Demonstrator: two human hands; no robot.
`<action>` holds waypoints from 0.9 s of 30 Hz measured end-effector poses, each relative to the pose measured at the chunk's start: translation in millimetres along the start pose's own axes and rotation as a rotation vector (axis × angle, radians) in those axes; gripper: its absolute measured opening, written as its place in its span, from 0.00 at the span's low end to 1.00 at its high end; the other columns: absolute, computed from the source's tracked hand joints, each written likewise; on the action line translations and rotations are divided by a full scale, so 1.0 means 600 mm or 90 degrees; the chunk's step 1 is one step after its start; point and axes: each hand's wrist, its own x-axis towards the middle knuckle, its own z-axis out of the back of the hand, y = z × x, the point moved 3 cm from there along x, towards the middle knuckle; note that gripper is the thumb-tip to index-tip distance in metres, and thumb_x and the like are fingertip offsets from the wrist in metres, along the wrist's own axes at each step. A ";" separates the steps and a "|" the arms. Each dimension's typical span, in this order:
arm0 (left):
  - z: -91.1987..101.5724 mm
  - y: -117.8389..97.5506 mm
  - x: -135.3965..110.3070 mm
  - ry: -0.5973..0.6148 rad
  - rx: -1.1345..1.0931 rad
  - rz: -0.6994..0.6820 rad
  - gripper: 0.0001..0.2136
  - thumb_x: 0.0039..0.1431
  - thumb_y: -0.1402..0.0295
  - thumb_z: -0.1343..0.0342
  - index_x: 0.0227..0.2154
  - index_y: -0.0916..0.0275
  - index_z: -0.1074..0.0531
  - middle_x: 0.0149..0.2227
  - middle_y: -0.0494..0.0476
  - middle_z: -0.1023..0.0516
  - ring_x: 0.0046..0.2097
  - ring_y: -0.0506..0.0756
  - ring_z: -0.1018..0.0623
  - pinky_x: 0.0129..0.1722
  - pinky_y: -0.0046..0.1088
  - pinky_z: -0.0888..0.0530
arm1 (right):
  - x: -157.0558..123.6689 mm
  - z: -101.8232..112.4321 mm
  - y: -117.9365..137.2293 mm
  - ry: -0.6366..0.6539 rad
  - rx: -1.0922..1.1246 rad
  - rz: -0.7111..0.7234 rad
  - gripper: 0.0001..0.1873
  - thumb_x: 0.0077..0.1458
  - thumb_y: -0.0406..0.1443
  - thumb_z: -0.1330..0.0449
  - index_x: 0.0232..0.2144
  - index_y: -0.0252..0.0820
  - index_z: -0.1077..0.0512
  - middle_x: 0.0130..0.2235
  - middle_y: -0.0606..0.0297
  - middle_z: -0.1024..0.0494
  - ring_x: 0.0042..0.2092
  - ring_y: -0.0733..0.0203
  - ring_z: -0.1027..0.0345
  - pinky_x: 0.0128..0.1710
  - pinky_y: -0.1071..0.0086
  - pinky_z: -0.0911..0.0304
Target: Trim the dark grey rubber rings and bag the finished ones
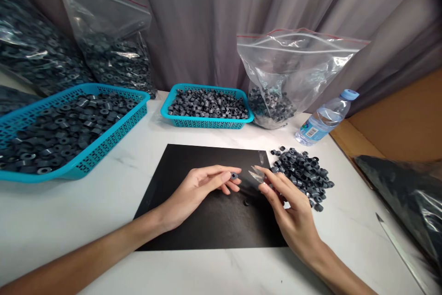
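Note:
Over the black mat (193,221), my left hand (202,182) pinches a small dark grey ring-shaped part (234,176) between thumb and fingertips, its hole showing. My right hand (290,198) is closed around small snips (256,174); their two pointed metal blades stand apart and point left toward the part, without touching it. The handles are hidden in the palm. A small dark piece (246,202) lies on the mat between and below the hands. Just behind my right hand, a loose pile of similar grey parts (300,170) spreads over the mat's right edge and the table.
Blue baskets of grey parts stand at the left (117,136) and back middle (207,123). Clear zip bags of parts (117,55) lean at the back left, another bag (276,65) at the back right. A tilted water bottle (322,120) and a pointed metal tool (397,244) lie rightward.

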 end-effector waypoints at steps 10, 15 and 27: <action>-0.007 -0.007 -0.002 0.009 -0.067 -0.010 0.11 0.62 0.65 0.38 0.45 0.61 0.21 0.42 0.58 0.15 0.45 0.55 0.17 0.43 0.26 0.22 | -0.004 -0.008 0.008 0.060 -0.043 0.078 0.21 0.67 0.29 0.46 0.61 0.38 0.34 0.44 0.56 0.24 0.39 0.62 0.30 0.38 0.70 0.34; -0.007 -0.008 -0.002 -0.001 -0.071 -0.008 0.10 0.60 0.67 0.36 0.43 0.62 0.21 0.42 0.57 0.15 0.45 0.54 0.17 0.44 0.24 0.22 | -0.001 -0.008 0.008 0.068 -0.071 0.111 0.22 0.66 0.28 0.45 0.62 0.37 0.34 0.39 0.57 0.25 0.35 0.61 0.31 0.35 0.69 0.34; -0.007 -0.005 -0.003 -0.017 -0.082 0.009 0.11 0.56 0.67 0.33 0.42 0.61 0.18 0.40 0.57 0.14 0.43 0.54 0.16 0.45 0.25 0.22 | -0.001 -0.008 0.007 0.073 -0.164 0.174 0.24 0.67 0.29 0.45 0.64 0.40 0.37 0.35 0.61 0.26 0.32 0.62 0.34 0.32 0.69 0.38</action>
